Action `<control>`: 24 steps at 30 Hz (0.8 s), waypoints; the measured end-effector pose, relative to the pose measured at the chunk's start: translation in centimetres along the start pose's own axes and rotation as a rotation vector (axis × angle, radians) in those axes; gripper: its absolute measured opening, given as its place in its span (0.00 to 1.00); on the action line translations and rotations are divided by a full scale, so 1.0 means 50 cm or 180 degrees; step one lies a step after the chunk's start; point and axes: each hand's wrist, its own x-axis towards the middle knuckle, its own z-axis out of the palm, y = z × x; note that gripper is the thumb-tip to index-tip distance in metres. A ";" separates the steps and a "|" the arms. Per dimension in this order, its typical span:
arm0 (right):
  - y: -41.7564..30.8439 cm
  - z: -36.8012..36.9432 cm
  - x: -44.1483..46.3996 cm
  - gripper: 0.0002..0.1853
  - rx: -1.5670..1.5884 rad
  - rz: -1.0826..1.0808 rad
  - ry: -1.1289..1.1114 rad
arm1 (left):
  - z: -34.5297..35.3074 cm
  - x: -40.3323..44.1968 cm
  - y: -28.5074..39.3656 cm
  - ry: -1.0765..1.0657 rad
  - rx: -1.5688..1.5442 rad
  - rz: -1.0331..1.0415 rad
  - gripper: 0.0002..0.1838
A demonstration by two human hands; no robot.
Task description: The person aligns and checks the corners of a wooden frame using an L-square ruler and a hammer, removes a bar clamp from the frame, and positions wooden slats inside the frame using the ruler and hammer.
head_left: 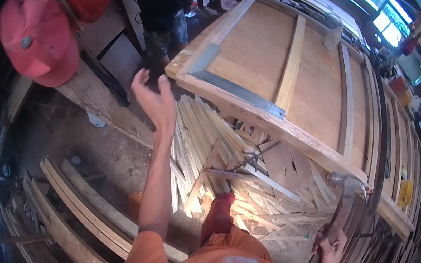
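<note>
My left hand [156, 102] is raised beside the near left corner of a wooden frame panel [248, 46], fingers apart and nothing in it. At lower right, my right hand [330, 247] is wrapped round the handle of a claw hammer [342, 210]. The hammer's metal head points up and overlaps the panel's near edge; whether they touch I cannot tell. On the panel, an L-shaped metal square [240, 91] lies along the corner, one arm following the near rail and the other the left rail. A wooden crosspiece [293, 62] spans the panel near the square's end.
Thin wood strips [198, 138] and offcuts are heaped on the floor below the panel. Long boards [80, 212] lie at left. A red cap [39, 42] sits on a wooden post [103, 105]. Another person [163, 15] stands at the back.
</note>
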 end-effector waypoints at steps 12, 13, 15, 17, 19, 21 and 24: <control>0.077 -0.075 0.131 0.11 0.0103 0.0760 -0.0224 | 0.355 0.121 -0.025 -0.2784 0.1851 0.0308 0.32; 0.080 -0.075 0.147 0.11 0.0116 0.0755 -0.0257 | 0.356 0.118 -0.025 -0.2810 0.1916 0.0296 0.32; 0.078 -0.078 0.183 0.11 0.0107 0.0746 -0.0323 | 0.353 0.118 -0.030 -0.2771 0.1675 0.0477 0.28; 0.049 -0.069 0.224 0.11 0.0105 0.0709 -0.0409 | 0.350 0.121 -0.040 -0.2758 0.1625 0.0583 0.27; -0.006 -0.058 0.269 0.12 0.0116 0.1152 -0.0329 | 0.343 0.121 -0.045 -0.2727 0.1591 0.0678 0.27; 0.000 -0.063 0.304 0.12 0.0247 0.1018 -0.0600 | 0.343 0.118 -0.042 -0.2677 0.1561 0.0514 0.30; -0.033 -0.060 0.347 0.14 0.0281 0.1267 -0.0549 | 0.341 0.121 -0.043 -0.2747 0.1418 0.0103 0.31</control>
